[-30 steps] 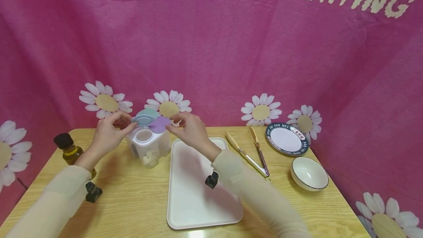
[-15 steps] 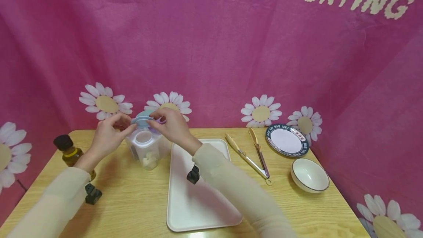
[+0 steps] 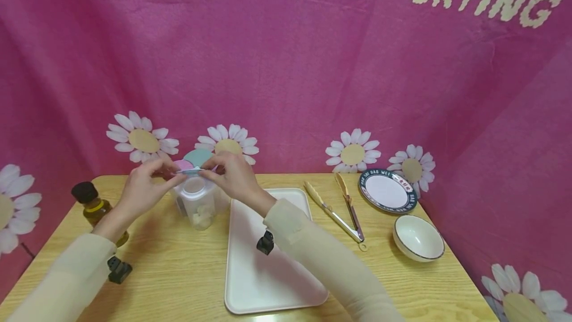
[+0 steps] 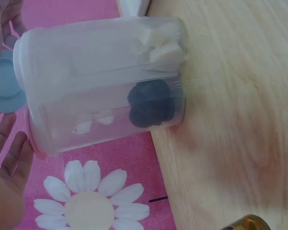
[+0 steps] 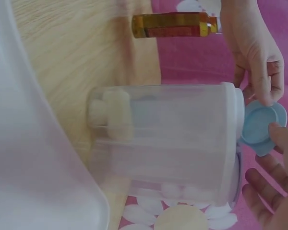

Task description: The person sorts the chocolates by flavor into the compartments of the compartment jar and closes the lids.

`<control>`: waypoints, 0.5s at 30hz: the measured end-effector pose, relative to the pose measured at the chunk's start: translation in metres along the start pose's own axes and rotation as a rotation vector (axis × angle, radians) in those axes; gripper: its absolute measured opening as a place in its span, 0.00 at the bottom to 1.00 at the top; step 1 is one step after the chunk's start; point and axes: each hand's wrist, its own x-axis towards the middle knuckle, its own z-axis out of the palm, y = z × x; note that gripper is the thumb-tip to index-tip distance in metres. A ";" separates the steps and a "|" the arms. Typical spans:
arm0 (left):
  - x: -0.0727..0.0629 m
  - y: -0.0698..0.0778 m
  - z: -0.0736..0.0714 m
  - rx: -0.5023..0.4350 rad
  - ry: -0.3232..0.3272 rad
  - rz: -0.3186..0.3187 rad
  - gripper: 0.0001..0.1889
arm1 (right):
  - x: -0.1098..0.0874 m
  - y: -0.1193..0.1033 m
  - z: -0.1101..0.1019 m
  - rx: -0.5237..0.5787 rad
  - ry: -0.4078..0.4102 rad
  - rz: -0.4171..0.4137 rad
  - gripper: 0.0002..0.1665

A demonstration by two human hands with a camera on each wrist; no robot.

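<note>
A clear, several-section storage container point(image 3: 193, 201) stands on the table with its lids raised. Its light blue lid point(image 5: 257, 125) is tipped over the front round opening. My left hand point(image 3: 149, 179) pinches this lid at its left edge. From the other side, my right hand point(image 3: 233, 173) pinches it too, thumb on its inner face in the right wrist view. Behind it show a pink lid point(image 3: 182, 164) and a green lid point(image 3: 198, 157); the purple lid is mostly hidden by the right hand. White chunks point(image 4: 165, 52) and dark round pieces point(image 4: 151, 103) lie inside.
An oil bottle point(image 3: 96, 210) with a black cap stands beside the left forearm. A white tray point(image 3: 268, 282) lies under the right forearm. Farther right are tongs point(image 3: 335, 215), a dark-rimmed plate point(image 3: 388, 190) and a white bowl point(image 3: 418, 237). Pink cloth point(image 3: 286, 73) hangs behind.
My right hand has moved left from the purple lid to the light blue lid. That lid has tipped forward and down, now nearly edge-on, and the pink lid shows behind it.
</note>
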 end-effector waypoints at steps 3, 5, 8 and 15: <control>-0.006 -0.001 0.001 0.039 0.004 0.035 0.11 | -0.006 0.001 0.001 -0.058 -0.006 -0.046 0.10; -0.009 -0.002 0.003 0.070 0.015 0.063 0.11 | -0.009 0.002 0.002 -0.114 -0.004 -0.072 0.11; -0.012 -0.002 0.005 0.105 0.023 0.100 0.11 | -0.013 0.003 0.003 -0.164 -0.001 -0.107 0.11; -0.019 -0.006 0.007 0.170 0.030 0.172 0.15 | -0.021 0.004 0.004 -0.226 -0.049 -0.191 0.13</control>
